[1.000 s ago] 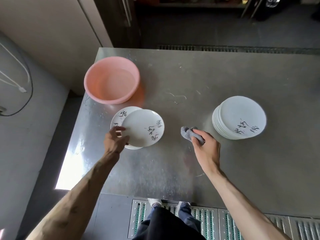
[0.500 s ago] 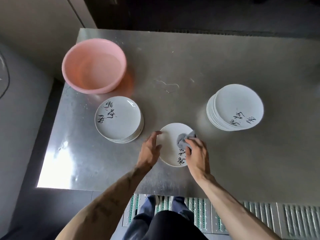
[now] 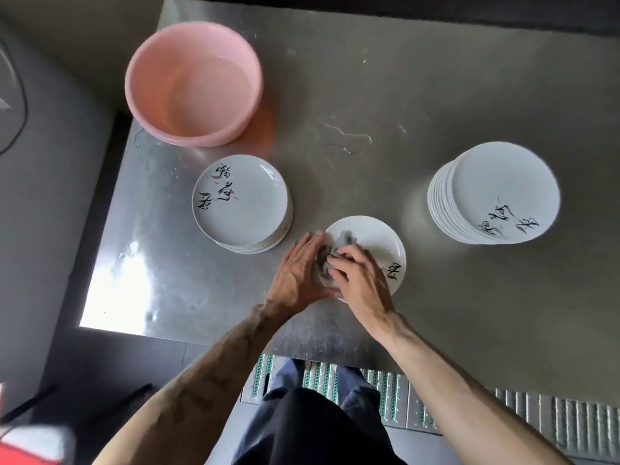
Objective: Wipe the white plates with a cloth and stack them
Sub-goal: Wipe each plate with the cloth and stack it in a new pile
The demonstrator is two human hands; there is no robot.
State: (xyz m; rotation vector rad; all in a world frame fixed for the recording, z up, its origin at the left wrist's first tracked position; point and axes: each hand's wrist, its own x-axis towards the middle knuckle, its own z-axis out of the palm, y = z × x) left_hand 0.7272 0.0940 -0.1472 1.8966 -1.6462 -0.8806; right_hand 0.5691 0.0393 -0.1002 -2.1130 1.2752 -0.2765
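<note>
A single white plate (image 3: 375, 239) with black brush characters lies on the steel table near its front edge. My right hand (image 3: 360, 280) holds a crumpled grey cloth (image 3: 335, 248) and presses it onto the plate's left half. My left hand (image 3: 297, 268) rests with straight fingers against the plate's left rim. A short stack of white plates (image 3: 240, 203) sits to the left. A taller stack of white plates (image 3: 493, 193) stands to the right.
A pink plastic basin (image 3: 193, 83) with a little water stands at the table's back left corner. Small water streaks (image 3: 349, 137) mark the steel table (image 3: 436, 78) behind the plate. The table's front edge runs just below my hands, with floor grating (image 3: 503, 411) beneath.
My left hand took the top plate from the left stack and set it down in front of me. My right hand brought the cloth onto it and moved it toward the plate's left side.
</note>
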